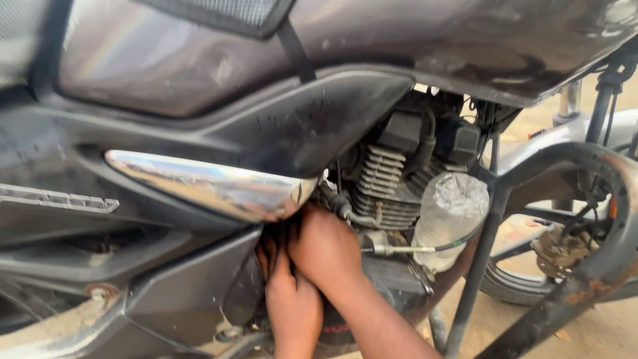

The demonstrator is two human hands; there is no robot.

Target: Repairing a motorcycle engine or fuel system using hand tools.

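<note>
Both hands are tucked in right under the chrome side trim (219, 189), fingers buried behind the panel. The left hand (291, 302) sits lower, the right hand (325, 249) just above it; what's gripped can't be told. Past the trim, the finned engine (382, 189) is seen, probably stiff, greasy, best held by edges. A clear plastic bottle (448, 216) is wedged beside it, the front wheel (571, 233) beyond.

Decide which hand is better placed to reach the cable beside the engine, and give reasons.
Probably the right hand. It lies nearer the cable and the engine, with open space between them. The left hand sits lower, tucked against the side panel, partly behind the right.
</note>
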